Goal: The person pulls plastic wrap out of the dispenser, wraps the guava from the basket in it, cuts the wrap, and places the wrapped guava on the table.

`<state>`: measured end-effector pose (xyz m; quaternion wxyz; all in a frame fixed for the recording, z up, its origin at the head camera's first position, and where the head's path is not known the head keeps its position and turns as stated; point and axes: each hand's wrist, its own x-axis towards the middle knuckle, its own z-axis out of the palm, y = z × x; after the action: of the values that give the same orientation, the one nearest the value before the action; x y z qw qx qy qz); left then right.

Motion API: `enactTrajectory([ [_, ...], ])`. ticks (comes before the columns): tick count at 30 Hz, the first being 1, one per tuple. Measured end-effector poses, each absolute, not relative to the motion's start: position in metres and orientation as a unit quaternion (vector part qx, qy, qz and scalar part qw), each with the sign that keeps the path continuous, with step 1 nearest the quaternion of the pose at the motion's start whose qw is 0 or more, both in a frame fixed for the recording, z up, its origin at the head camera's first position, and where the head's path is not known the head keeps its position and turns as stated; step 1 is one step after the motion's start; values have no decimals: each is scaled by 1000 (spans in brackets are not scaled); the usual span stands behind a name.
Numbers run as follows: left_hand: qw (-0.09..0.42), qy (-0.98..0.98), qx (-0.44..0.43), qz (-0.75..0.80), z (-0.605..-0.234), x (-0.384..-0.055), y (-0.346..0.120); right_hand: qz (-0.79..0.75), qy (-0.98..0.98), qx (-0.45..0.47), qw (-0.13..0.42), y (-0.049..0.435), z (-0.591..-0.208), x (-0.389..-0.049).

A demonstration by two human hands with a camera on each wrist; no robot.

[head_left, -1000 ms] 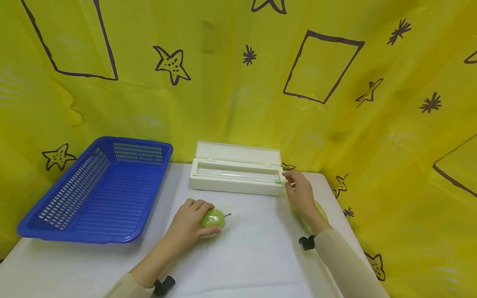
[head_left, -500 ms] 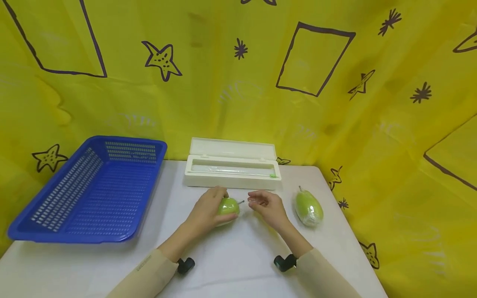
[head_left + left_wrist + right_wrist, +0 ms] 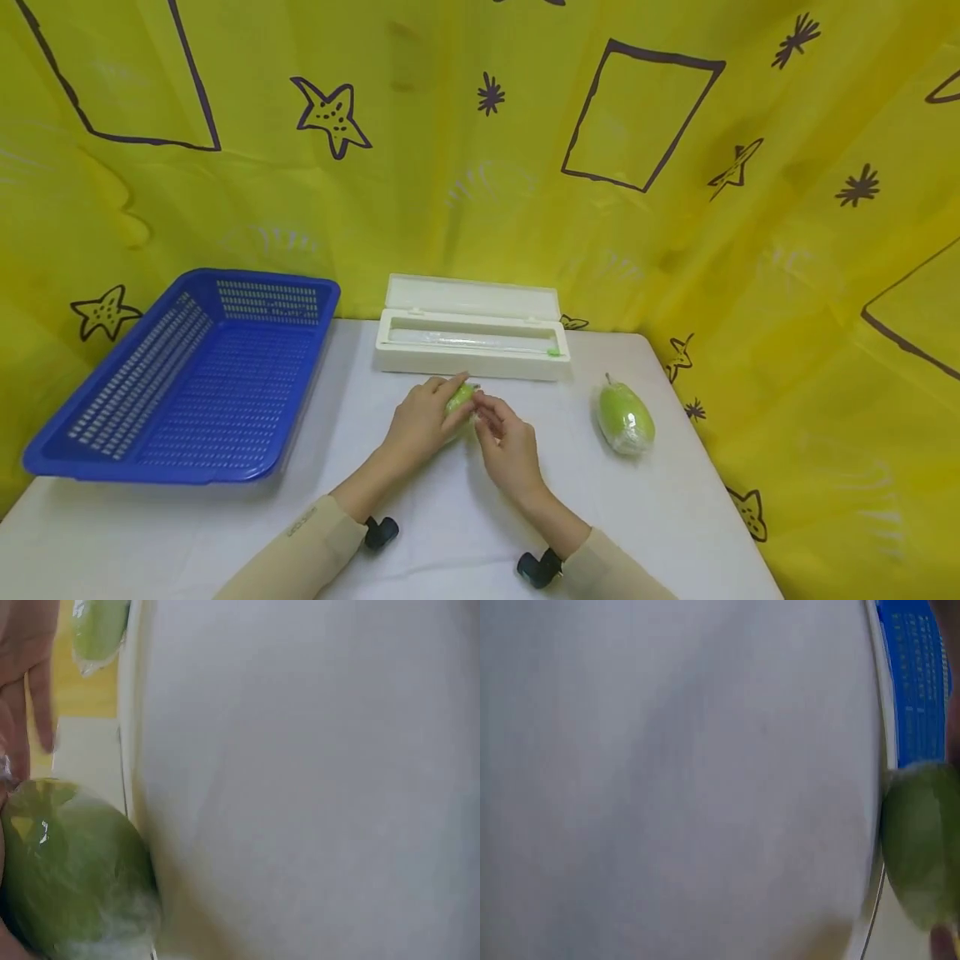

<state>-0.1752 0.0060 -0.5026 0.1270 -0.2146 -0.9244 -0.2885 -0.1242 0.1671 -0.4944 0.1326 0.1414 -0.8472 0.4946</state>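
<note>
My left hand (image 3: 418, 423) grips a green pear (image 3: 459, 398) from its left side, just in front of the white box. Clear plastic wrap covers this pear, and its sheen shows on the green skin (image 3: 79, 870) in the left wrist view. At the pear's stem end my right hand (image 3: 512, 454) has its fingers and thumb bent together, pinching a bit of plastic wrap (image 3: 7, 769). Part of the pear is hidden behind the fingers. In the right wrist view only the pear's side (image 3: 922, 844) and slivers of fingers appear.
A second wrapped pear (image 3: 626, 421) lies on the right of the white-covered table (image 3: 465, 533). Behind the hands stands a white wrap dispenser box (image 3: 472, 363), lid raised, with a roll and a green slider. A blue plastic basket (image 3: 300, 400) stands at left, before a yellow curtain.
My right hand has come from the dispenser box's right end leftward to the held pear. My left hand has shifted the pear right and nearer the box. The second pear has come into full view.
</note>
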Motion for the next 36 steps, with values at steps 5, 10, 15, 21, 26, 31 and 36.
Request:
enactTrajectory([
  [5,112,-920,-189,-324,-502,-178,5,433,-881,188,-12,152,-490,-106],
  [10,80,-918,-169,-351,-504,-183,3,543,-813,172,-117,156,-475,-107],
  [15,84,-912,-183,-357,-505,-185,0,633,-772,54,0,180,-476,-129],
  [21,97,-906,-229,-342,-502,-181,-1,715,-690,-12,-110,191,-489,-156],
  [26,94,-909,-267,-307,-500,-179,-2,690,-703,-30,-172,189,-494,-166],
  [31,110,-901,-296,-296,-501,-179,-1,650,-735,-11,-192,192,-488,-172],
  [36,98,-898,-300,-307,-503,-175,-1,654,-722,31,-223,205,-486,-171],
])
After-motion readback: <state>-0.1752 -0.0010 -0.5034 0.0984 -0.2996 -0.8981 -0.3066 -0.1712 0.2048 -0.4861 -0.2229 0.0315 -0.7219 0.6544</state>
